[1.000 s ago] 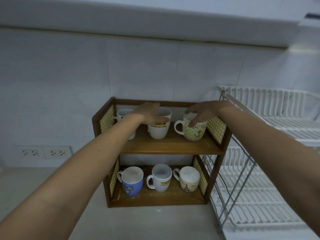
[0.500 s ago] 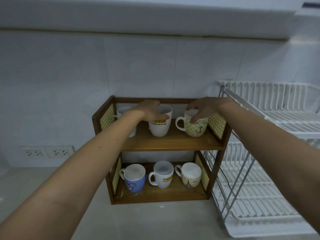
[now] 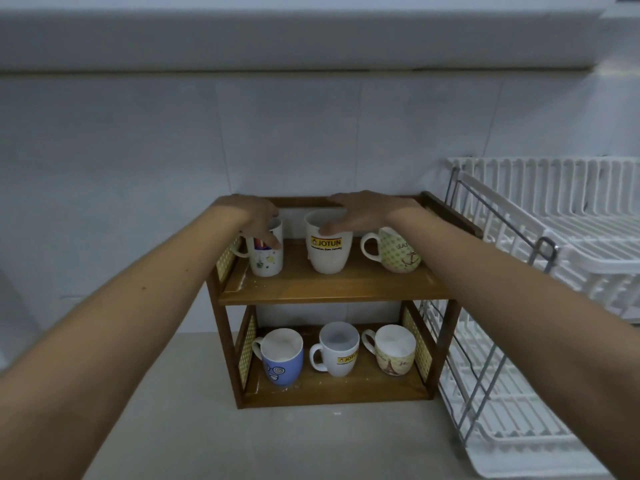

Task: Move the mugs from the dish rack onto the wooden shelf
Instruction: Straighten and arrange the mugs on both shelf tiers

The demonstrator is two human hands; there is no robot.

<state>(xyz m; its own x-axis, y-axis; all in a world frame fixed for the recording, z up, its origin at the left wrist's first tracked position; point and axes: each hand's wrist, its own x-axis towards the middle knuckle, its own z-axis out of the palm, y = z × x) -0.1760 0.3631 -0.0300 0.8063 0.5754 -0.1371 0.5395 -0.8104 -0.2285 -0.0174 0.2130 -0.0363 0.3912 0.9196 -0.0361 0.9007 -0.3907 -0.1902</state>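
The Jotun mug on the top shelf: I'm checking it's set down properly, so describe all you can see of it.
The Jotun mug is white, glossy like ceramic, tapering toward its base, with a yellow logo panel facing the camera. It stands upright, mouth up, mid-way along the wooden shelf's top tier, apart from its neighbours. No handle shows. The right hand rests over its rim.

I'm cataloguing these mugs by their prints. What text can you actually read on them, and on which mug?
"JOTUN": white mug, upper shelf middle; the small line beneath is too blurred.
"JOTU", cut off by the curve: white mug, lower shelf middle.
"EA", partial, above an anchor: green-patterned mug.
Eiffel Tower mug: script unreadable.
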